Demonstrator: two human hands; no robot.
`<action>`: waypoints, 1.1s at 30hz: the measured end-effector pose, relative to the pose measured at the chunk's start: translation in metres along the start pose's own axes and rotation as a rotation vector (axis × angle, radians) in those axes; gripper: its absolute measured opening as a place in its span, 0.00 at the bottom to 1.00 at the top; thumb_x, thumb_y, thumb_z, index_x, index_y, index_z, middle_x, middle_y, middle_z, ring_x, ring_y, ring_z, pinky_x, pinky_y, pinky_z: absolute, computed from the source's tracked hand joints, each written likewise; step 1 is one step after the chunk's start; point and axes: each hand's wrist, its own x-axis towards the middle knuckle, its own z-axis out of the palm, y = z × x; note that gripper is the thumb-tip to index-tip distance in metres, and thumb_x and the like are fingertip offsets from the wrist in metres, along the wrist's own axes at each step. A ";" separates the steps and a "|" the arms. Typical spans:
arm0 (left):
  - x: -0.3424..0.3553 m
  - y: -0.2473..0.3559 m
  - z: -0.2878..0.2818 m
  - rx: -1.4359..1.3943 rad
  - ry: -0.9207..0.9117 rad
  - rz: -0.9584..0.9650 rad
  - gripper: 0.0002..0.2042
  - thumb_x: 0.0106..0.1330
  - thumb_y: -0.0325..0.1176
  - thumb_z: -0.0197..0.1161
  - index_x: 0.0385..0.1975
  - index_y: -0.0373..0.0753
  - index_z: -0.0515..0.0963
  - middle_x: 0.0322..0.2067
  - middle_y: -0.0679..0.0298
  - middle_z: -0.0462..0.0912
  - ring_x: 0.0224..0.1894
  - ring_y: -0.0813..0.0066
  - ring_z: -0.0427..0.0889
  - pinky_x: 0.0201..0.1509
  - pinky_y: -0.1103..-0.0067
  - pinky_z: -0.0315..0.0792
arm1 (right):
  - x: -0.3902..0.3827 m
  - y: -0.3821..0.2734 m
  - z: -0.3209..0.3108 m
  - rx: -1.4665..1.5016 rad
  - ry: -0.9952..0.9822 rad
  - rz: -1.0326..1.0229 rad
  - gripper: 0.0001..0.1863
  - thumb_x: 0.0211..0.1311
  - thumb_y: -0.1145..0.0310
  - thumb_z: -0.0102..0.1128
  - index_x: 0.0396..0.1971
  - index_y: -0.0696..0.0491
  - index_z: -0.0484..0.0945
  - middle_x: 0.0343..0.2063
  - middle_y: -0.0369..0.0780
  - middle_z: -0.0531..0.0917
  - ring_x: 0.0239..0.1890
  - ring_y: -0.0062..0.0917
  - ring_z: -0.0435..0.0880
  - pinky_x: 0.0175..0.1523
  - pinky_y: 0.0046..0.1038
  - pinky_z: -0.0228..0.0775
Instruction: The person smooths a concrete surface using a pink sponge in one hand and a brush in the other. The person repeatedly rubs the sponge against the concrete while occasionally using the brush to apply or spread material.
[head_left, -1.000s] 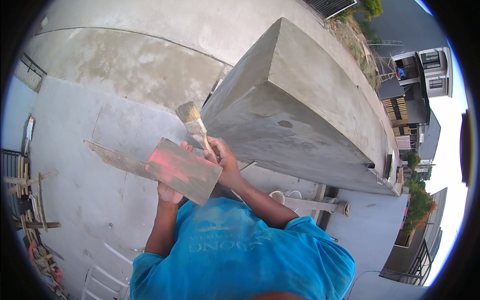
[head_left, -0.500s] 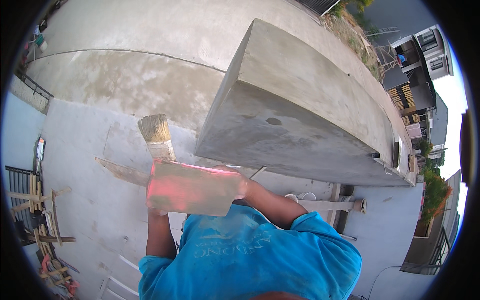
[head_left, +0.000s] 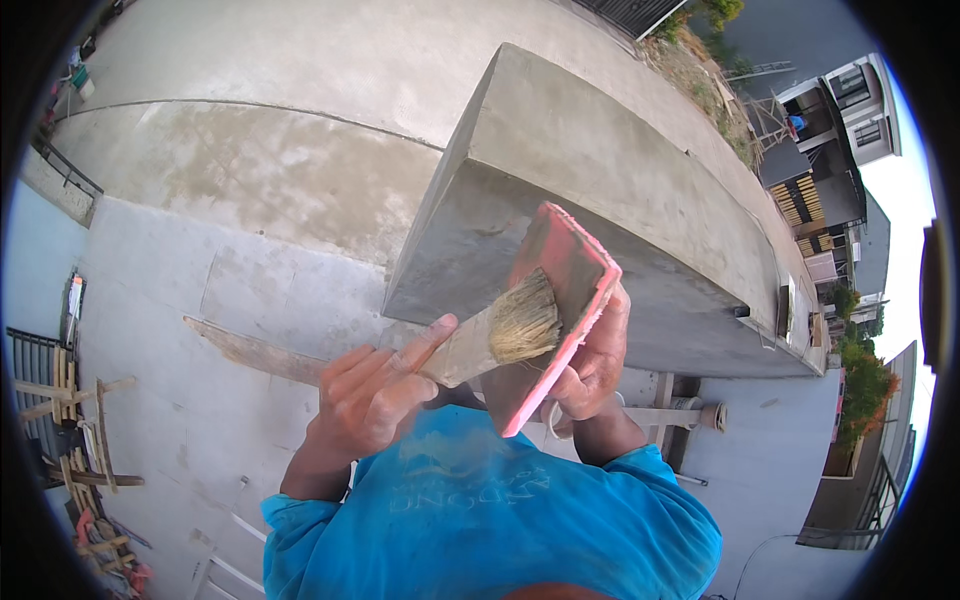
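My left hand [head_left: 368, 402] is wrapped round a wide paintbrush [head_left: 524, 322] with pale, worn bristles. The bristles press against the flat face of a pink-red plastering float [head_left: 580, 262]. That float is tilted on edge in front of my chest, and a greyish film covers part of its face. My right hand [head_left: 597, 355] grips it from behind, with the fingers curled at its back. Beyond the float rises a large grey cement-plastered block [head_left: 600, 140], its edges sharp. A long wooden plank [head_left: 250, 350] lies below my left hand and is partly hidden by it.
Scrap timber [head_left: 95, 475] is heaped at the far left by a dark metal grille [head_left: 30, 375]. The pale concrete floor [head_left: 150, 290] spreads ahead and left. At the right, a pipe-like piece [head_left: 712, 417] sticks out below the block, with houses and shrubs [head_left: 865, 390] further off.
The float has swung from lying broadside to standing on edge, moving right with my right hand. My left hand has brought the brush from the far side onto the float's face.
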 end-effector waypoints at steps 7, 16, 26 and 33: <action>-0.050 -0.020 0.010 -0.194 -0.093 -0.088 0.15 0.60 0.21 0.71 0.37 0.40 0.68 0.42 0.44 0.89 0.18 0.74 0.77 0.21 0.79 0.68 | 0.152 -0.081 -0.081 -0.634 0.109 -0.287 0.31 0.73 0.57 0.61 0.67 0.61 0.69 0.49 0.44 0.84 0.48 0.23 0.82 0.54 0.26 0.74; -0.158 -0.054 0.001 -0.060 0.045 -0.895 0.11 0.71 0.26 0.65 0.46 0.34 0.70 0.23 0.63 0.77 0.25 0.80 0.76 0.29 0.78 0.71 | 0.315 0.010 -0.110 -1.086 -0.628 -0.340 0.20 0.70 0.66 0.62 0.61 0.49 0.81 0.47 0.37 0.84 0.46 0.20 0.82 0.43 0.24 0.80; -0.197 -0.069 -0.012 -0.028 0.165 -1.261 0.12 0.72 0.30 0.64 0.49 0.38 0.69 0.33 0.57 0.84 0.28 0.75 0.82 0.35 0.76 0.77 | 0.329 0.032 -0.065 -1.301 -0.649 -0.128 0.21 0.60 0.68 0.64 0.54 0.45 0.86 0.46 0.40 0.86 0.47 0.31 0.86 0.55 0.33 0.79; -0.195 -0.079 -0.003 -0.050 0.102 -1.278 0.12 0.73 0.31 0.64 0.50 0.37 0.70 0.33 0.56 0.84 0.29 0.73 0.83 0.35 0.76 0.76 | 0.313 0.046 -0.100 -1.248 -0.740 -0.203 0.21 0.63 0.72 0.63 0.56 0.44 0.85 0.45 0.37 0.86 0.46 0.25 0.84 0.51 0.28 0.78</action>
